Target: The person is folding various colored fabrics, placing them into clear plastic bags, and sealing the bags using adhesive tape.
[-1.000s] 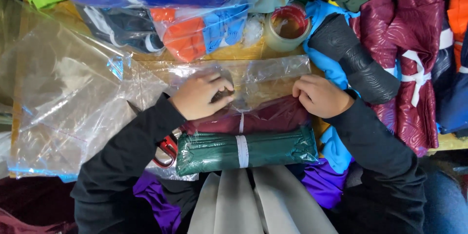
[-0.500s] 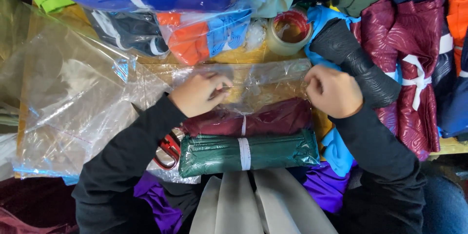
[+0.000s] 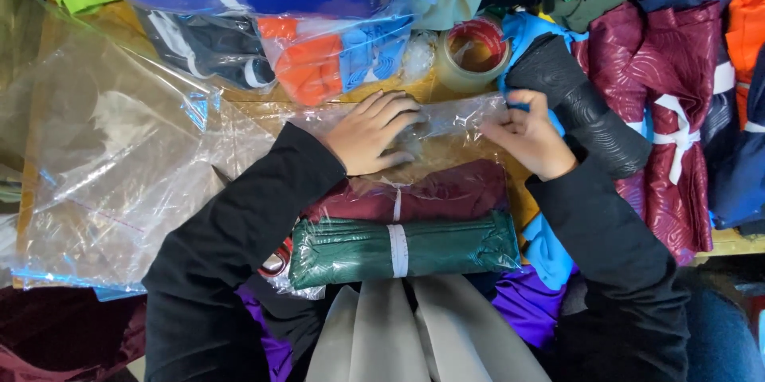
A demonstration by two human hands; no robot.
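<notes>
Two folded fabric bundles, maroon above green, each banded white, are seen inside a clear plastic bag mid-table. Its glossy flap is pressed flat under the spread left hand and pinched by the right hand.
</notes>
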